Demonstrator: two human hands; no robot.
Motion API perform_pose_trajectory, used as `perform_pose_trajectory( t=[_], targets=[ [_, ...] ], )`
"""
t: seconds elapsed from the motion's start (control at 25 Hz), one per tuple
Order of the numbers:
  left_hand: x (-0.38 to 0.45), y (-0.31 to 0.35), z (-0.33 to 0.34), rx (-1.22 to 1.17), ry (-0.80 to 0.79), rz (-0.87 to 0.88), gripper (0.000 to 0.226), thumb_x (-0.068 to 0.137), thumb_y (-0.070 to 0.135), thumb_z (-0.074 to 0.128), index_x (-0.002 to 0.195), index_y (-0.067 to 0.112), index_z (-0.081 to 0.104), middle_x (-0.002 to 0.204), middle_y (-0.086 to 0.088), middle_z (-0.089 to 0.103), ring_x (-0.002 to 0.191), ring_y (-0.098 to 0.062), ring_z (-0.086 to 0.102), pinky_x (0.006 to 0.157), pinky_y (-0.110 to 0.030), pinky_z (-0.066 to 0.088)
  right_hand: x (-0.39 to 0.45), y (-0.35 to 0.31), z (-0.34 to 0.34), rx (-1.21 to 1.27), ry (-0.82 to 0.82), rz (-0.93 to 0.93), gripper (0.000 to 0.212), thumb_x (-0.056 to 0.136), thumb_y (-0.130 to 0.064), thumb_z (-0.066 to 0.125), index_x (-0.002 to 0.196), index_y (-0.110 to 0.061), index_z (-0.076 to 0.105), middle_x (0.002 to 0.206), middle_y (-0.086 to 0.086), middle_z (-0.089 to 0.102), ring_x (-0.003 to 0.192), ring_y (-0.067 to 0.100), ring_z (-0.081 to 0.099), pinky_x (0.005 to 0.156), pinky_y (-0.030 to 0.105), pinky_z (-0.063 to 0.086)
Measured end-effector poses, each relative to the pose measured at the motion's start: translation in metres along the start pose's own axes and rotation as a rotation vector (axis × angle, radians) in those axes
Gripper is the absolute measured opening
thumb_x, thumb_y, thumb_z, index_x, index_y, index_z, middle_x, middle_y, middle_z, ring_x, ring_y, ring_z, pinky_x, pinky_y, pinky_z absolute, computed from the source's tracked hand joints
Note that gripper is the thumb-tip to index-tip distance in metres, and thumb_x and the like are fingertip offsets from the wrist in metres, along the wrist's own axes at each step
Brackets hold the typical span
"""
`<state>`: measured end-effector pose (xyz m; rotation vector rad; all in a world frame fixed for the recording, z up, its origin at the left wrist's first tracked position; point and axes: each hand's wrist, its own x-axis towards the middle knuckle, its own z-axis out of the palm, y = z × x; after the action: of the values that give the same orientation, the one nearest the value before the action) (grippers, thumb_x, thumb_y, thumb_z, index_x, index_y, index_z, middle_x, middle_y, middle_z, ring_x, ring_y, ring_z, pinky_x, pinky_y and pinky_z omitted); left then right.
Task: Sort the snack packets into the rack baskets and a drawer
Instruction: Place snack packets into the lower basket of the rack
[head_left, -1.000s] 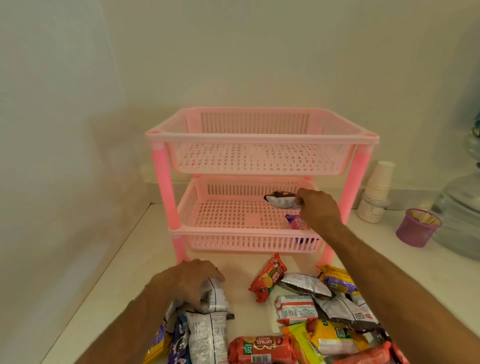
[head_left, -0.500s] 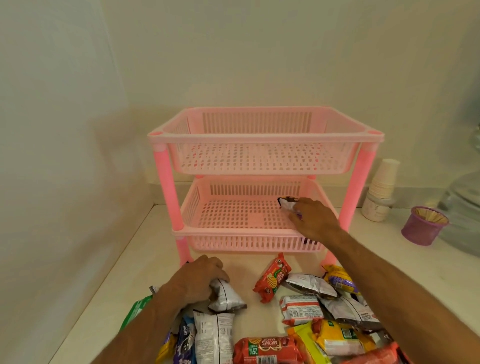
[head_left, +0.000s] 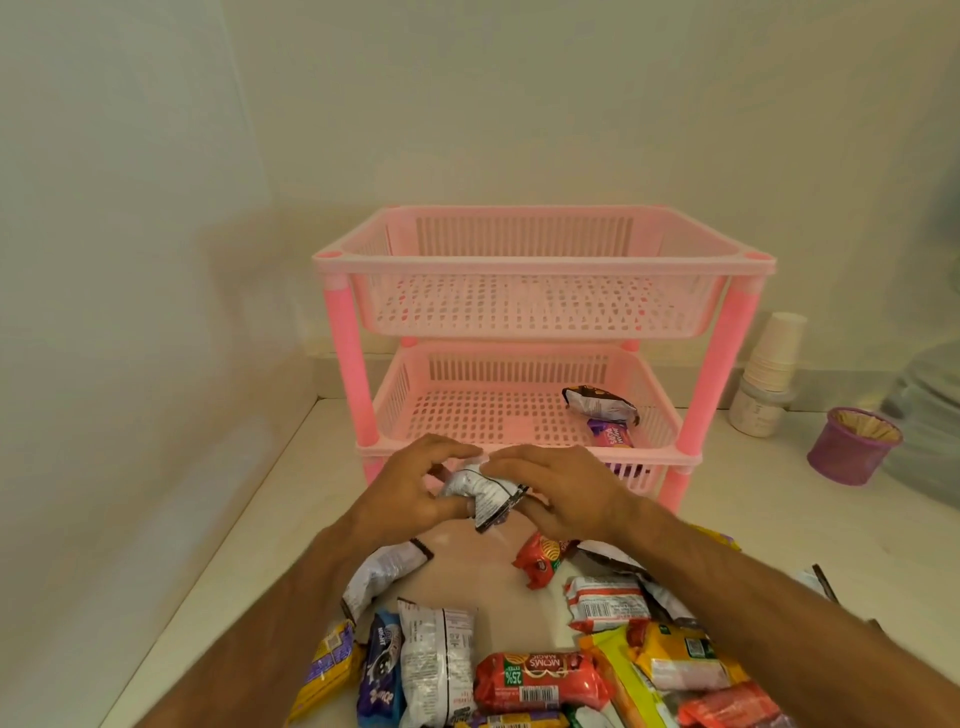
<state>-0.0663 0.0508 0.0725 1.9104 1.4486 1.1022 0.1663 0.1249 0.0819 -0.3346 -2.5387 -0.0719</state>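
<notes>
We saw both hands meet in front of the pink rack (head_left: 540, 291), left hand (head_left: 410, 486) and right hand (head_left: 558, 488) each gripping a crumpled white packet (head_left: 480, 493) held above the surface (head_left: 244, 535). Two packets lay in the lower basket (head_left: 452, 415), at its right: a brown one (head_left: 600, 402) and a purple one (head_left: 613, 434) touching. More packets (head_left: 540, 680) piled near us.

To your far right you have a stack of white paper cups (head_left: 774, 353) on a white tub (head_left: 756, 415), with a purple cup of sticks (head_left: 852, 447) nearer, on the pale counter (head_left: 779, 509).
</notes>
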Motion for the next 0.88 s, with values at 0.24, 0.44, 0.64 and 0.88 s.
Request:
perform_pose_trajectory(
  t=[0.24,0.44,0.64,0.88],
  targets=[
    [-0.025,-0.011,-0.016,0.405,-0.202,-0.434,0.028,0.087,0.050,0.066,0.098,0.025,0.060,0.094,0.009,0.062,0.075,-0.005,0.059,0.059,-0.019,0.044,-0.007,0.024,-0.023,0.034,0.244,0.168,0.042,0.072,0.003,0.075,0.113,-0.006,0.072,0.113,0.012,0.073,0.102,0.027,0.071,0.080,0.042,0.061],
    [-0.048,-0.006,-0.006,0.790,-0.870,-0.667,0.061,0.070,0.036,0.085,0.120,0.019,0.054,0.108,0.001,0.064,0.069,-0.010,0.058,0.056,-0.024,0.045,-0.001,0.062,-0.034,0.061,0.368,0.605,0.044,0.075,0.008,0.074,0.117,-0.006,0.071,0.120,0.015,0.070,0.113,0.030,0.066,0.104,0.037,0.047],
    [-0.046,-0.011,0.012,0.821,-0.835,-0.605,0.067,0.071,0.041,0.083,0.125,0.016,0.053,0.108,0.001,0.058,0.086,-0.016,0.059,0.073,-0.032,0.049,-0.007,0.089,-0.020,0.040,0.165,0.861,0.043,0.086,0.003,0.058,0.123,-0.016,0.069,0.120,0.010,0.071,0.107,0.033,0.066,0.090,0.029,0.048],
    [-0.050,-0.031,0.024,0.672,-0.603,-0.628,0.058,0.071,0.013,0.076,0.125,0.022,0.056,0.120,-0.003,0.059,0.097,-0.017,0.057,0.067,-0.026,0.048,-0.005,0.101,0.005,0.197,-0.325,0.873,0.039,0.100,-0.020,0.044,0.135,-0.004,0.053,0.148,0.017,0.047,0.136,0.031,0.043,0.110,0.030,0.032]
  ],
)
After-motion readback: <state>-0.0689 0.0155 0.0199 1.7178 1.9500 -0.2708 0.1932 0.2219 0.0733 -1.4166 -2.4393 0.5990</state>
